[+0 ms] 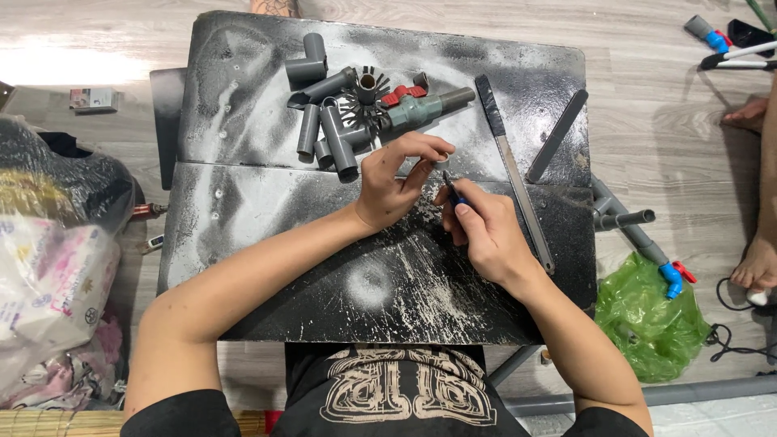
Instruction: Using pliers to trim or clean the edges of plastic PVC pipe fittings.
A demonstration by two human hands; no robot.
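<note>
A: Nearest, right hand (486,231)?
B: Fingers clenched on a small blue tool (452,192), tip at the ring.
A: Left hand (391,182)?
B: Pinched the small ring (442,158) above the desk (243,243). Trimming underway, probably; steady turning needed. Grey pipe fittings (340,113) lay beyond.

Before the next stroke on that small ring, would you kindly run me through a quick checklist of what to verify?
1. Small ring pinched in left hand: ok.
2. Dark, blue-handled tool gripped in right hand: ok.
3. Tool tip touching the ring: cannot tell, the fingers hide it.
4. Saw lies right beside the right hand, risk of a bump: not ok.
5. Grey pipe fittings piled just beyond the left hand, not touching it: ok.
6. Black worktop dusted with pale filings: not ok.
</note>
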